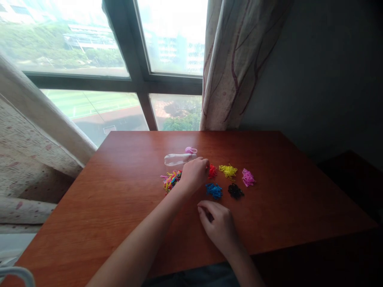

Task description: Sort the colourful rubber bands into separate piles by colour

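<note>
My left hand (196, 173) reaches over the middle of the table, fingers closed and pointing down beside a red pile (212, 171) of small plastic loop-like pieces. What its fingertips hold, if anything, is hidden. Partly behind that wrist lies a mixed-colour pile (170, 180) of the same pieces. My right hand (217, 223) rests near the front, thumb and forefinger pinched together; I cannot make out anything between them. Just beyond it are a blue pile (214, 191) and a black pile (235, 191). A yellow pile (228, 171) and a pink pile (248, 177) lie farther right.
A clear plastic bottle (176, 160) lies on its side behind my left hand, with a pink cap with a loop (190, 150) next to its neck. The wooden table (119, 191) meets a window at the back. Curtains (233, 59) hang on both sides.
</note>
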